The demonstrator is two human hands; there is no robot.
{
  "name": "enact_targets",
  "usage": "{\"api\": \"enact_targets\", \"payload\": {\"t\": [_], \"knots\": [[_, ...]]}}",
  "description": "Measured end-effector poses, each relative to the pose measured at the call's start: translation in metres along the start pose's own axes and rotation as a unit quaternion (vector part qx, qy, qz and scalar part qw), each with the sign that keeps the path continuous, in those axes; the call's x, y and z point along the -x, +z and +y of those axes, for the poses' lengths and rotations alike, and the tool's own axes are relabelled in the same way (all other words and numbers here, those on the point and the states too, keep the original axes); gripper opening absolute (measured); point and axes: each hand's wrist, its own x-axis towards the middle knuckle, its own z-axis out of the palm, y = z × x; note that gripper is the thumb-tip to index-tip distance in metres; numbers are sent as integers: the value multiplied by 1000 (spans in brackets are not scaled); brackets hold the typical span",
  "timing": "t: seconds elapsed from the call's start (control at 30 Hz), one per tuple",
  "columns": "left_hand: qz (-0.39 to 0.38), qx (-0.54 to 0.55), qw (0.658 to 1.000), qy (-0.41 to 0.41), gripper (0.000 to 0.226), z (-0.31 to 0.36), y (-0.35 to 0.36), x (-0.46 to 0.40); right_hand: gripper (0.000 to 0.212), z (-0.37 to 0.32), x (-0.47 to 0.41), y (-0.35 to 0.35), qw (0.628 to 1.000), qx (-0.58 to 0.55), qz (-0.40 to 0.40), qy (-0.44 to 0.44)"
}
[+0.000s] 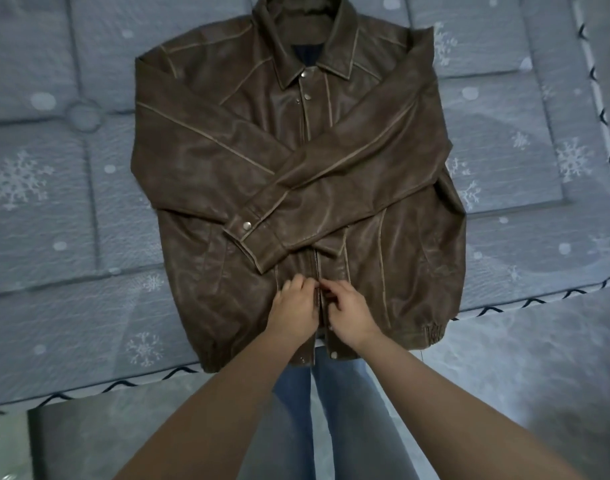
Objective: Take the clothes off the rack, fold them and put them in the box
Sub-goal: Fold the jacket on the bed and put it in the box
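Reaching out over the near edge of the mattress (71,209), both forearms come in from the bottom of the view and meet at the lower front of the brown jacket (199,161), right on its zipper (318,271). Below the arms, the person's blue jeans (296,403) show just short of the jacket's hem, which hangs slightly over the mattress edge. Left hand (294,306) sits on the left side of the zipper line, knuckles up, fingers curled down onto the jacket front beside the teeth; it seems to pinch the leather there, though the fingertips are hidden under the hand. Right hand (348,311) is just across the zipper, touching the left one, fingers bent and nipping at the zipper edge of the jacket. So both hands are clenched on the jacket, neither one relaxed. Beyond the hands, the jacket lies flat and face up on the mattress, collar (310,50) at the far end. Its two sleeves are folded across the chest, one crossing over the other, with a snap cuff (251,233) lying just beyond the left hand. Elastic gathers show at both hem corners. All round the jacket is the grey quilted mattress with its snowflake print.
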Motion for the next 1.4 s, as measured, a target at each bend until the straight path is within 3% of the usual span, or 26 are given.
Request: {"api": "enact_targets", "payload": {"t": [0.17, 0.23, 0.33, 0.43, 0.53, 0.63, 0.73, 0.93, 1.07, 1.17, 1.33, 1.4], "knots": [[-33, 107, 994, -12, 22, -4, -32, -19, 41, -18, -26, -18, 997, -16, 60, 44], [24, 106, 994, -7, 17, 3, -54, -27, 33, -27, -43, -33, 994, -25, 98, 36], [192, 19, 980, 41, 12, 17, -87, -42, 21, -47, -69, -61, 985, -15, 170, -6], [280, -51, 957, 56, 28, 22, -110, -67, 20, -67, -93, -88, 972, 32, 217, -81], [196, -84, 977, 18, 63, 23, -121, -95, 58, -68, -123, -110, 973, 129, 133, -140], [125, -104, 987, -8, 71, 28, -121, -119, 88, -65, -162, -138, 948, 273, 46, -155], [110, -114, 987, -2, 70, 36, -124, -149, 82, -67, -212, -168, 913, 374, 29, -157], [122, -150, 981, -35, 69, 40, -110, -192, 69, -40, -273, -198, 895, 441, 2, -69], [145, -148, 978, -6, 70, 40, -102, -220, 70, -9, -302, -229, 900, 430, 67, -1], [164, -154, 974, 26, 69, 42, -103, -239, 73, 14, -312, -253, 926, 362, 82, 68], [177, -73, 979, 76, 50, 36, -129, -245, 74, 11, -316, -256, 930, 352, 88, 64], [256, -12, 962, 97, 34, 28, -152, -244, 74, -2, -319, -255, 927, 344, 143, 31]]}}
